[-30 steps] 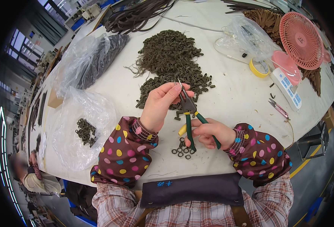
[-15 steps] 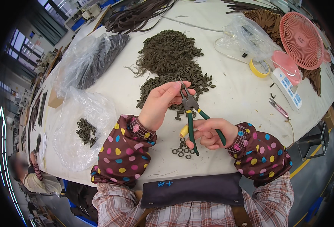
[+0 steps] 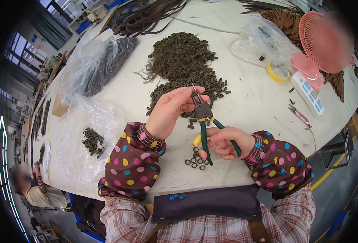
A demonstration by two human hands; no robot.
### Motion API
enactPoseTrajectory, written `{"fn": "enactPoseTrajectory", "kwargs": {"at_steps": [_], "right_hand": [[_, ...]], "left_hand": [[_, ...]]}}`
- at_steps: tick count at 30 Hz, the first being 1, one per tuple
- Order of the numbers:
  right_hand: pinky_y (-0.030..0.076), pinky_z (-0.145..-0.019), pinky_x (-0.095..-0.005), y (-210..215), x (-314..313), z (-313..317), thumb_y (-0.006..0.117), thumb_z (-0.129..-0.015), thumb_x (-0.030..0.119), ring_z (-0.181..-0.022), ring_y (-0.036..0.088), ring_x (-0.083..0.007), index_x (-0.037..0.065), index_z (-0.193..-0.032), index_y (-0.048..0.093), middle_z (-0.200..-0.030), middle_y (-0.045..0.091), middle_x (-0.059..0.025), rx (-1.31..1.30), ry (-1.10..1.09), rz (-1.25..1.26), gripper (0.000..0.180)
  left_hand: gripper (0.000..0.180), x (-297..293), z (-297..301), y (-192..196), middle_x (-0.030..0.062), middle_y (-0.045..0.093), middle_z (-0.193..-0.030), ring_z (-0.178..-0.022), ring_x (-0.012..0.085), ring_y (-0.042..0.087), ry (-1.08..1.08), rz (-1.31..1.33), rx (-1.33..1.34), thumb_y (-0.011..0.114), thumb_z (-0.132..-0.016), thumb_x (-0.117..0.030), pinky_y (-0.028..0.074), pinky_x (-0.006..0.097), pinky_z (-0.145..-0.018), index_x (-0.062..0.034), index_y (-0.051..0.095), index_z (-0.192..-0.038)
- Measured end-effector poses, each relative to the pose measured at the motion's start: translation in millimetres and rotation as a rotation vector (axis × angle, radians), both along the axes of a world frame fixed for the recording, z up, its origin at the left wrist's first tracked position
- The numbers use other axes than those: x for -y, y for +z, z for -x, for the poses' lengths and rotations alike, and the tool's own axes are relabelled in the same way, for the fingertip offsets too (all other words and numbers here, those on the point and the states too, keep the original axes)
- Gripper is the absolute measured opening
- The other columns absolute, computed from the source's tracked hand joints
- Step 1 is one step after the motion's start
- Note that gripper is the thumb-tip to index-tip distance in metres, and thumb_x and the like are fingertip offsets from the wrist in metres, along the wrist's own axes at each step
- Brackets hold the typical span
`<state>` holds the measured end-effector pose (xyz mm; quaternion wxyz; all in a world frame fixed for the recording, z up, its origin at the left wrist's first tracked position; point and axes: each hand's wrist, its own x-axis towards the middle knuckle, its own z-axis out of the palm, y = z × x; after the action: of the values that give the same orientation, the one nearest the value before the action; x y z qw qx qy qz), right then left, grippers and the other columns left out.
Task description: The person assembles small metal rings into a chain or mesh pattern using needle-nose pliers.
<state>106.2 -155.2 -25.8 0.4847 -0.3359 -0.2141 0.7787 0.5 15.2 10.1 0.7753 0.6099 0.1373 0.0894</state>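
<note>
Pliers (image 3: 203,111) with dark metal jaws and green and yellow handles point away from me between my hands. My right hand (image 3: 227,141) is closed round their spread handles; a yellow cover (image 3: 197,140) sits on one fingertip. At the slim jaw tips, my left hand (image 3: 169,109) is closed with thumb and fingers pinched; what it grips there is too small to make out. Several small dark rings (image 3: 194,160) lie on the table below the pliers. Beyond my hands spreads a big heap of small dark-olive loops (image 3: 181,56), with a few strays beside the jaws.
On the left, a clear plastic bag (image 3: 75,150) carries a small pile of loops (image 3: 92,141). To the right are small scissors (image 3: 299,115), a white electronic device (image 3: 307,93), yellow tape (image 3: 278,72) and a pink basket (image 3: 308,38). Another person (image 3: 37,186) sits at far left.
Both hands stay in nearly the same place. The plier handles have shifted very slightly left and away from me.
</note>
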Motion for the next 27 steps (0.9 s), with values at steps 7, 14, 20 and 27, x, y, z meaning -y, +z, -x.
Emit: {"fn": "enactPoseTrajectory", "kwargs": {"at_steps": [7, 14, 20, 27], "right_hand": [[0.034, -0.04, -0.0205, -1.7, -4.8, -1.7, 0.047, -0.08, 0.024, -0.042, 0.035, -0.004, 0.003, -0.111, 0.047, -0.095, 0.061, -0.0093, 0.178, 0.005, -0.034, 0.037], [0.05, -0.066, -0.025, 2.6, -1.6, 5.7, 0.049, -0.078, 0.02, -0.082, 0.061, -0.0161, -0.001, -0.119, 0.041, -0.112, 0.054, -0.0116, 0.23, 0.062, -0.114, 0.047], [0.049, -0.069, -0.0265, 10.1, 0.0, -8.3, 0.047, -0.073, 0.014, -0.084, 0.058, -0.0182, -0.001, -0.127, 0.038, -0.115, 0.052, -0.012, 0.233, -0.145, -0.15, 0.056], [0.048, -0.064, -0.025, 17.1, 3.2, -20.2, 0.044, -0.076, 0.013, -0.078, 0.058, -0.0147, 0.0, -0.121, 0.043, -0.11, 0.054, -0.0108, 0.224, -0.289, -0.136, 0.047]], "left_hand": [[0.029, -2.7, -2.4, -3.0, 0.008, 0.065, -0.096, -0.084, 0.0101, 0.058, 0.034, -0.128, -0.005, 0.049, -0.091, -0.026, 0.042, 0.025, -0.079, -0.0026, 0.056, -0.107], [0.026, -20.0, 0.1, -5.3, 0.0096, 0.063, -0.097, -0.086, 0.0153, 0.06, 0.154, -0.07, 0.045, 0.049, -0.091, -0.023, 0.045, 0.028, -0.082, -0.0013, 0.056, -0.105], [0.019, -11.8, 34.1, -26.0, 0.0041, 0.063, -0.089, -0.077, 0.013, 0.058, -0.074, -0.589, -0.168, 0.058, -0.085, -0.018, 0.045, 0.025, -0.076, -0.0041, 0.061, -0.098], [0.021, 4.3, 42.3, -25.5, 0.0075, 0.056, -0.07, -0.062, 0.018, 0.056, -0.017, -1.041, -0.283, 0.064, -0.078, -0.021, 0.045, 0.03, -0.057, -0.0041, 0.062, -0.089]]}}
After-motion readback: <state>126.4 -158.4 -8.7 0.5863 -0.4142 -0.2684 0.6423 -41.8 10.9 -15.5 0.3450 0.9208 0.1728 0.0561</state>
